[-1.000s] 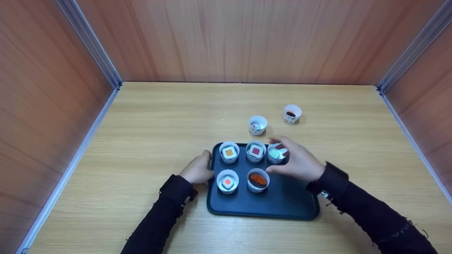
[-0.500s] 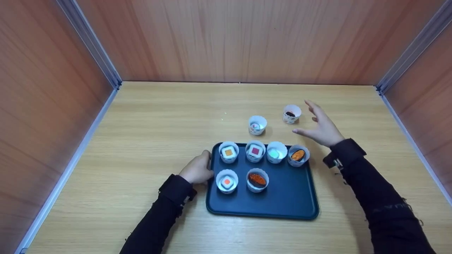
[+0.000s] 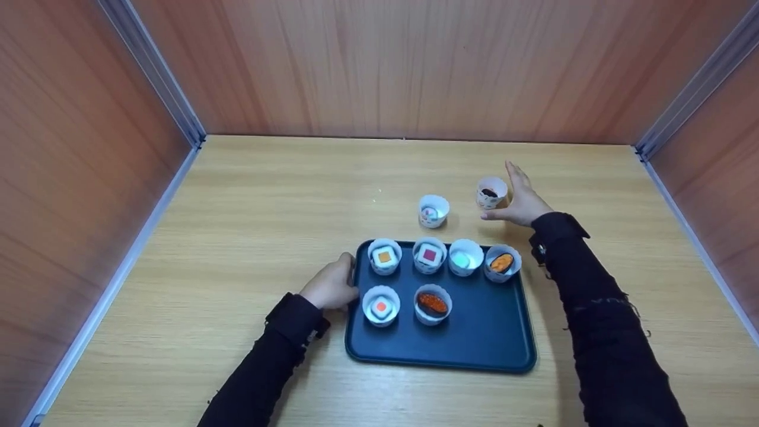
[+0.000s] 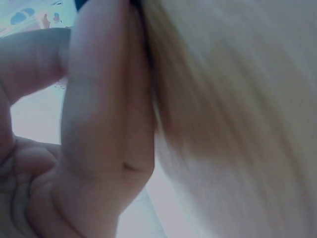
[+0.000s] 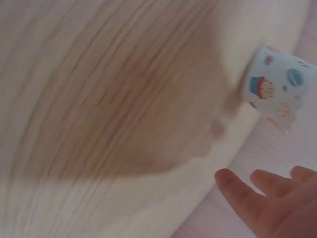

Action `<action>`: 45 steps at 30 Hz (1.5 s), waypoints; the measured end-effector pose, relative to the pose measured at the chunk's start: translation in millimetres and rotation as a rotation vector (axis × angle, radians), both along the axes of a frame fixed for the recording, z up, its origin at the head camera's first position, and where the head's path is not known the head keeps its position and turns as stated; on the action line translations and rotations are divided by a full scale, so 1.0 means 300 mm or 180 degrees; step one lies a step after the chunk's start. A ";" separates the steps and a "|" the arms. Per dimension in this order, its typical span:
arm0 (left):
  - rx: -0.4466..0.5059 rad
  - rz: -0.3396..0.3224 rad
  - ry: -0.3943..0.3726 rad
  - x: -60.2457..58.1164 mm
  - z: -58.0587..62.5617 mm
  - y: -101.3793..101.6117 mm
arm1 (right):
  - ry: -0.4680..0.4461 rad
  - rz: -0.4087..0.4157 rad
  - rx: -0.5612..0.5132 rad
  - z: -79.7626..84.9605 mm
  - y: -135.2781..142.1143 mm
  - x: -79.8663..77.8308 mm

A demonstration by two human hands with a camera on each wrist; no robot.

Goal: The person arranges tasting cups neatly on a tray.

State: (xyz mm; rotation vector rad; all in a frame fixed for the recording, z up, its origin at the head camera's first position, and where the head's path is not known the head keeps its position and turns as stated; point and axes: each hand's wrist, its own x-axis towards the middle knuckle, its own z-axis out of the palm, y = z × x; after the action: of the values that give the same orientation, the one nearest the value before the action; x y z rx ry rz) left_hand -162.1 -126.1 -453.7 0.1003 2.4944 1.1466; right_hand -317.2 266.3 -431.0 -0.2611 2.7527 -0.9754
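My left hand (image 3: 331, 284) grips the left edge of a dark blue tray (image 3: 480, 332), thumb at the rim. On the tray stand several white paper cups holding small items: one with an orange-topped square (image 3: 384, 257), one with a red-topped square (image 3: 429, 255), one with something mint green (image 3: 465, 258). A cup with an orange sushi-like piece (image 3: 502, 263) stands at the back right corner. My right hand (image 3: 525, 201), thumb and fingers spread, is beside a paper cup (image 3: 487, 201) with a dark piece inside. The right wrist view shows this printed cup (image 5: 280, 87) apart from the fingers (image 5: 237, 196).
Another paper cup (image 3: 433, 212) stands behind the tray on the wooden table (image 3: 267, 207). In the tray's front row are a cup with a red-orange piece (image 3: 432, 303) and one with a pink-centred piece (image 3: 381, 306). Wood-grain panels (image 3: 379, 71) enclose the table at back and sides.
My right hand has let go of the cup with the orange sushi-like piece at the tray's back right, then moved back to the cup with the dark piece. The left hand stays.
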 end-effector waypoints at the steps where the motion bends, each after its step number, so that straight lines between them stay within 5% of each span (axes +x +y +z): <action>1: 0.0001 -0.0002 -0.0008 0.001 -0.001 0.001 | -0.0016 -0.0004 0.0039 -0.005 -0.002 -0.006; 15: 0.0036 -0.0065 0.0005 0.000 -0.004 0.009 | 0.0035 -0.0019 0.0589 -0.009 -0.018 -0.034; 32: -0.0020 -0.0082 0.0048 -0.002 -0.010 0.002 | -0.0108 -0.0337 0.0004 -0.051 0.037 -0.002; 39: -0.0206 -0.0188 0.0261 -0.007 -0.007 0.000 | 0.0226 -0.0186 -0.0160 -0.033 0.070 0.045; 45: -0.0120 -0.0130 0.0183 -0.012 -0.008 0.002 | 0.0426 -0.0085 -0.0274 0.031 0.076 0.116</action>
State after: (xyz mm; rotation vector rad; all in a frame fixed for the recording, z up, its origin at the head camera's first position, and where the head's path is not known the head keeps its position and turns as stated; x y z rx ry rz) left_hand -165.7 -125.5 -456.0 0.1755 2.5509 1.0944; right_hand -282.4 289.0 -421.8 -0.3152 2.8442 -1.1239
